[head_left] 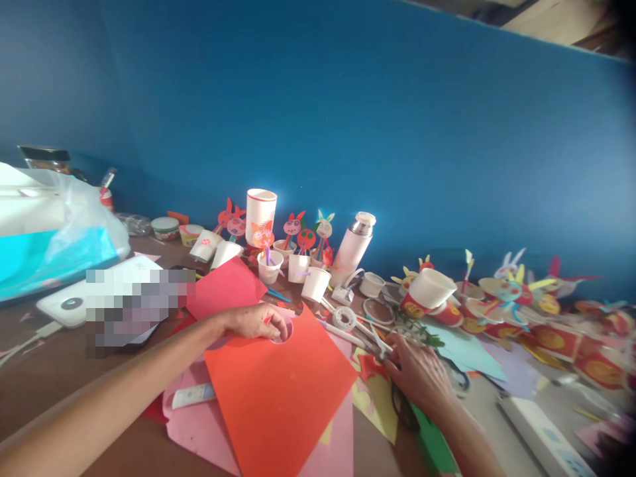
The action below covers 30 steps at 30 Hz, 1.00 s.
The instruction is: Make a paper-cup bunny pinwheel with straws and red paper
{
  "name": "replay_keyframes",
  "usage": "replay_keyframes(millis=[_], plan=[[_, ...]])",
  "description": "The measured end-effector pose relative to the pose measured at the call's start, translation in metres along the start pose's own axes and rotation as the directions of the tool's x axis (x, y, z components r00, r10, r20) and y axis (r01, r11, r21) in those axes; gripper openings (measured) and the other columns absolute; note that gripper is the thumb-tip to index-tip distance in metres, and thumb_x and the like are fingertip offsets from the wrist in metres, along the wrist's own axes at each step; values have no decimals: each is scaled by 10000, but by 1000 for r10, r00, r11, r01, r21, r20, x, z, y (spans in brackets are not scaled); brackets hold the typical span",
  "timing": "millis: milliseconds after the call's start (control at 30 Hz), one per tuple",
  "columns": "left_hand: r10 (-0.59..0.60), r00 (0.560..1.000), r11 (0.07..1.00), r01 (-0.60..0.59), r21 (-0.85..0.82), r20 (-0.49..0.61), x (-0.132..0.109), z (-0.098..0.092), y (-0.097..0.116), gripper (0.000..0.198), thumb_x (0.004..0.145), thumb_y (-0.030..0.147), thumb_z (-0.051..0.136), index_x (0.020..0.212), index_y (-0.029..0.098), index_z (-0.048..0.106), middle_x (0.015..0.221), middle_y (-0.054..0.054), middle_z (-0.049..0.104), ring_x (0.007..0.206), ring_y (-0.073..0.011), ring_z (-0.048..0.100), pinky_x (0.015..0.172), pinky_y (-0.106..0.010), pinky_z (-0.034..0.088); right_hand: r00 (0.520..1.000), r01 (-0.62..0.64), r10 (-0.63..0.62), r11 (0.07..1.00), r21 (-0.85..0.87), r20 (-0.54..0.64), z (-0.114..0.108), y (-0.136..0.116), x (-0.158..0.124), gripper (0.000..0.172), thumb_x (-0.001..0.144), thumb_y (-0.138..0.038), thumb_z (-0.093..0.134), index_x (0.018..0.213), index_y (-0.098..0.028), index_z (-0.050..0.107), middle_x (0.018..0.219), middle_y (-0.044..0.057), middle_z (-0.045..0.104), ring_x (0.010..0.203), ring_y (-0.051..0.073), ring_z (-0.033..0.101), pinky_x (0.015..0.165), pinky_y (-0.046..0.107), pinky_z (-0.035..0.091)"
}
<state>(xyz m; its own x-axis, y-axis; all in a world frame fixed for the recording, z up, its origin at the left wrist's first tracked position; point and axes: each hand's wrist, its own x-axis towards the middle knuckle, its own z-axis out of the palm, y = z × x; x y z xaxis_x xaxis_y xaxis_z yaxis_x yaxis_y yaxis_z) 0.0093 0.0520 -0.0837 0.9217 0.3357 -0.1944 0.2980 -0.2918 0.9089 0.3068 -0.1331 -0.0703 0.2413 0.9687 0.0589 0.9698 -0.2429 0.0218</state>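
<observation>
Pinching scissors (381, 346) at 3 o'clock with closed right fingers (397, 363), blades close enough to nick me; left fingers (274, 324) curl on orange paper (278, 404), grip unclear.

Craft room, looks like: long tabletop (40, 377) against blue-painted wall (377, 119). Orange paper sheet (278, 397), other coloured paper, glue tube (193, 395), scissors (381, 344) in front of me. Paper-cup animal figures (322, 232) lined along back edge.

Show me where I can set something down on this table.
Bare brown tabletop shows between the white device and the left forearm, and below that forearm beside the pink paper. Crowded: along the wall, around the paper cups and paper animals right of the right hand.
</observation>
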Motion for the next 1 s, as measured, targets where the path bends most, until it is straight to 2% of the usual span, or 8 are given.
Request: replay_keyframes(millis=[167,267,400,600,700,767,900,1000], plan=[[-32,999,999,32,33,-5,1,0,4,239,664,133,484,777,168,690,785,-15,638,745,-142,567,676,-218,412,999,-41,39,998,-50,-33,0,-2,-1,245,791,-221,450,1022,-189,523,758,44,715,780,258,666,697,326,354],[-43,998,997,45,61,-44,-1,-4,6,228,643,120,455,732,150,663,759,-11,617,715,-131,542,652,-210,390,995,-92,90,994,-58,-41,-2,-4,-1,248,791,-239,447,1025,-195,516,744,43,716,757,261,672,656,314,358],[-56,994,993,66,97,-98,-3,-10,5,194,635,139,450,689,150,635,743,-6,606,679,-126,513,621,-209,358,988,-151,152,981,-123,-3,-3,-9,0,266,794,-227,423,1039,-172,510,791,90,720,773,292,675,673,343,371],[-108,988,986,120,115,-110,-6,-13,0,170,628,164,464,664,144,629,710,-4,596,603,-110,468,549,-206,315,982,-178,186,969,-171,33,0,-14,-4,259,771,-198,460,1010,-158,550,840,112,711,801,293,668,722,381,386],[-130,983,984,144,107,-130,-6,-14,-3,184,631,192,485,702,147,649,699,-6,607,610,-120,483,549,-206,326,992,-125,120,978,-165,-42,1,-13,-5,208,816,-227,455,948,-192,612,933,101,685,916,294,623,771,402,376],[-138,981,984,152,95,-140,-5,-13,-2,199,632,206,500,729,148,665,708,-11,620,644,-133,511,572,-208,347,997,-38,30,993,-108,-72,2,-13,-4,231,861,-257,427,923,-224,647,939,79,670,958,278,590,795,392,370],[-143,980,987,153,57,-141,-4,-11,1,222,638,205,516,776,152,682,779,-22,646,746,-155,557,638,-214,378,987,157,-159,985,77,20,8,-15,-1,255,866,-214,426,944,-247,667,960,54,648,948,223,562,808,322,382],[-156,975,986,163,35,-156,-4,-10,4,223,658,235,525,794,150,681,775,-25,639,758,-160,560,633,-215,375,978,185,-194,977,110,78,11,-17,0,260,859,-196,417,921,-241,666,942,55,638,941,225,551,808,324,384]])
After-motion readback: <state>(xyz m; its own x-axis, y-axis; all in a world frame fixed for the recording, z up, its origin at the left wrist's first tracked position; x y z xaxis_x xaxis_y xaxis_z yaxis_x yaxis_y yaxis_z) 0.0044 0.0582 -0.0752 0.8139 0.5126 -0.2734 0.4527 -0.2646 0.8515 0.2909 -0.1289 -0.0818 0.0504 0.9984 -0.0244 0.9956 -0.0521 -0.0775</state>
